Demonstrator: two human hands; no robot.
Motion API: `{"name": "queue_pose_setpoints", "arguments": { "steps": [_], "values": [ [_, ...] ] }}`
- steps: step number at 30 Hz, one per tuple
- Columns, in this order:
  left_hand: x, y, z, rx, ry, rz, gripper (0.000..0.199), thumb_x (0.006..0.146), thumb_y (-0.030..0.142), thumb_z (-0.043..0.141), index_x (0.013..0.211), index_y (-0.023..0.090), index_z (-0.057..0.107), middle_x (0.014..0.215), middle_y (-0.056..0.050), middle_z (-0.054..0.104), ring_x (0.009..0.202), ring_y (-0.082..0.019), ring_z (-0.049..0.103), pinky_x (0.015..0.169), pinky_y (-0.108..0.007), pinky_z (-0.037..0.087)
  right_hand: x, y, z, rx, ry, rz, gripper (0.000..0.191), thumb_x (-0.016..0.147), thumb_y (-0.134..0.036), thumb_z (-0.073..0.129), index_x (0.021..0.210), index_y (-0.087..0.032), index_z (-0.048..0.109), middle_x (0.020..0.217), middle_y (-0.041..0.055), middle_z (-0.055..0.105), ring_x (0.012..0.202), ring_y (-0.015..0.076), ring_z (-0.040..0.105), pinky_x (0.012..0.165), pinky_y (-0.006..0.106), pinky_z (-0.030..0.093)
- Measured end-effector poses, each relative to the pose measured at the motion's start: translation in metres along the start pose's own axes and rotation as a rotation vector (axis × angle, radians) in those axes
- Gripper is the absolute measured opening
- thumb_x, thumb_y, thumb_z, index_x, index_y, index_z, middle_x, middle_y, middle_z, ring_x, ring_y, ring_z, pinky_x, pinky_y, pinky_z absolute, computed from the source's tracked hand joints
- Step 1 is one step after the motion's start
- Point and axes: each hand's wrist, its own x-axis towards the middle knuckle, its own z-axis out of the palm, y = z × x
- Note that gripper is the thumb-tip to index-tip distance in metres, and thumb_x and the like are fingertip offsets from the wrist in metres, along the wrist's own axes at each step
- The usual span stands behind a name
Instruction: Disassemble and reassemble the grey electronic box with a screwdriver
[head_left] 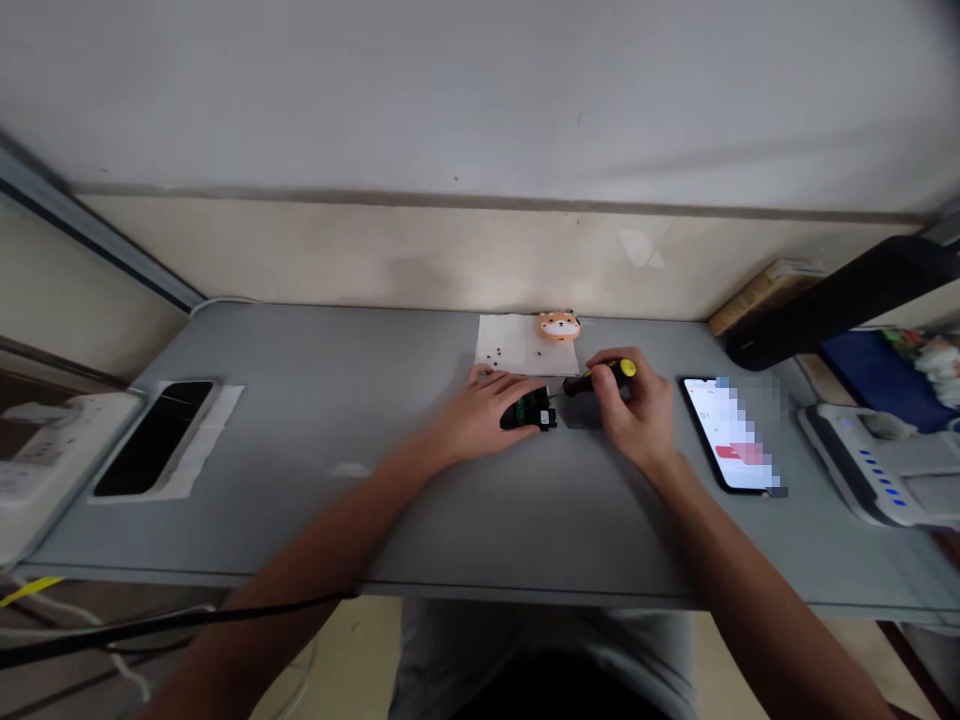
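Observation:
My left hand (487, 415) is closed around a small black device with a green circuit board (534, 410), holding it down on the grey desk. In my right hand (637, 405) is a black and yellow screwdriver (621, 369), its thin shaft pointing left at the device. Whether the tip touches the device is too small to tell. Just behind my hands lies a white sheet of paper (517, 340) with several tiny dark screws on it. A small orange animal-faced case (559, 325) sits at the paper's far right corner.
To the right lie a lit phone (731, 440) and a white device with blue lights (885, 475). A black cylinder (840, 305) leans at the back right. At left, a dark phone (157, 438) rests on white paper beside a white power strip (60, 450).

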Motion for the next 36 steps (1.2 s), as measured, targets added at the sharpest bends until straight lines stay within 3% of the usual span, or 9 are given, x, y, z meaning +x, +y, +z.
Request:
{"name": "queue_pose_setpoints", "arguments": {
  "steps": [8, 14, 16, 19, 24, 28, 32, 34, 36],
  "values": [
    [0.001, -0.001, 0.000, -0.017, -0.009, 0.009, 0.050, 0.093, 0.040, 0.075, 0.138, 0.026, 0.059, 0.133, -0.006, 0.072, 0.128, -0.027, 0.064, 0.116, -0.046, 0.039, 0.002, -0.003, 0.001, 0.045, -0.031, 0.035, 0.032, 0.097, -0.052, 0.057, 0.085, -0.023, 0.062, 0.062, -0.0025, 0.061, 0.052, 0.0120, 0.048, 0.051, 0.026, 0.037],
    [0.000, -0.007, 0.007, -0.031, 0.008, 0.048, 0.050, 0.096, 0.046, 0.069, 0.141, 0.028, 0.057, 0.134, -0.006, 0.072, 0.127, -0.027, 0.065, 0.114, -0.046, 0.039, 0.028, -0.008, 0.010, 0.067, -0.109, 0.070, 0.030, 0.090, -0.038, 0.067, 0.071, -0.023, 0.048, 0.059, -0.0060, 0.046, 0.054, 0.0110, 0.039, 0.056, 0.028, 0.035],
    [0.000, -0.008, 0.008, -0.024, 0.009, 0.048, 0.050, 0.097, 0.049, 0.067, 0.141, 0.027, 0.057, 0.135, -0.007, 0.071, 0.128, -0.027, 0.064, 0.115, -0.047, 0.039, 0.037, -0.010, 0.017, 0.154, -0.145, 0.047, 0.024, 0.091, -0.035, 0.066, 0.074, -0.023, 0.053, 0.068, -0.0033, 0.054, 0.063, 0.0127, 0.047, 0.064, 0.030, 0.041],
    [-0.001, -0.008, 0.008, -0.010, 0.005, 0.038, 0.050, 0.098, 0.050, 0.065, 0.141, 0.027, 0.056, 0.137, -0.007, 0.070, 0.130, -0.027, 0.062, 0.116, -0.047, 0.038, 0.042, -0.011, 0.030, 0.458, -0.180, 0.092, 0.019, 0.096, -0.042, 0.064, 0.091, -0.024, 0.062, 0.084, 0.0005, 0.065, 0.075, 0.0149, 0.060, 0.071, 0.032, 0.048],
    [-0.001, -0.006, 0.003, -0.007, -0.029, 0.018, 0.044, 0.098, 0.049, 0.065, 0.136, 0.027, 0.058, 0.137, -0.007, 0.069, 0.128, -0.027, 0.062, 0.115, -0.048, 0.039, 0.031, -0.006, 0.042, 0.804, -0.125, 0.247, 0.037, 0.091, -0.058, 0.071, 0.084, -0.026, 0.053, 0.057, -0.0085, 0.050, 0.048, 0.0102, 0.047, 0.052, 0.027, 0.041],
    [-0.003, -0.007, 0.002, 0.004, -0.017, 0.053, 0.041, 0.098, 0.049, 0.064, 0.131, 0.025, 0.061, 0.132, -0.009, 0.070, 0.127, -0.029, 0.062, 0.113, -0.049, 0.041, 0.028, -0.005, 0.039, 1.000, -0.119, 0.328, 0.047, 0.092, -0.073, 0.058, 0.098, -0.026, 0.063, 0.063, -0.0054, 0.049, 0.055, 0.0124, 0.050, 0.056, 0.029, 0.045],
    [-0.004, -0.011, 0.002, 0.006, 0.009, 0.102, 0.040, 0.097, 0.048, 0.065, 0.127, 0.022, 0.062, 0.130, -0.011, 0.070, 0.124, -0.030, 0.064, 0.112, -0.051, 0.042, 0.029, -0.007, 0.033, 1.027, -0.144, 0.377, 0.040, 0.088, -0.063, 0.072, 0.086, -0.024, 0.064, 0.077, -0.0015, 0.060, 0.065, 0.0126, 0.058, 0.065, 0.030, 0.049],
    [-0.005, -0.011, 0.002, -0.001, 0.010, 0.108, 0.038, 0.097, 0.047, 0.066, 0.126, 0.023, 0.062, 0.131, -0.010, 0.070, 0.125, -0.029, 0.064, 0.112, -0.051, 0.042, 0.028, -0.006, 0.032, 1.021, -0.138, 0.378, 0.043, 0.082, -0.059, 0.080, 0.078, -0.024, 0.055, 0.081, -0.0024, 0.063, 0.063, 0.0112, 0.060, 0.063, 0.030, 0.049],
    [-0.005, -0.011, 0.002, -0.011, 0.014, 0.103, 0.035, 0.097, 0.044, 0.067, 0.125, 0.024, 0.062, 0.130, -0.009, 0.070, 0.126, -0.029, 0.063, 0.112, -0.050, 0.042, 0.028, -0.004, 0.032, 0.990, -0.126, 0.380, 0.049, 0.082, -0.058, 0.081, 0.076, -0.025, 0.045, 0.073, -0.0056, 0.060, 0.055, 0.0099, 0.057, 0.057, 0.028, 0.046]
  ]
}}
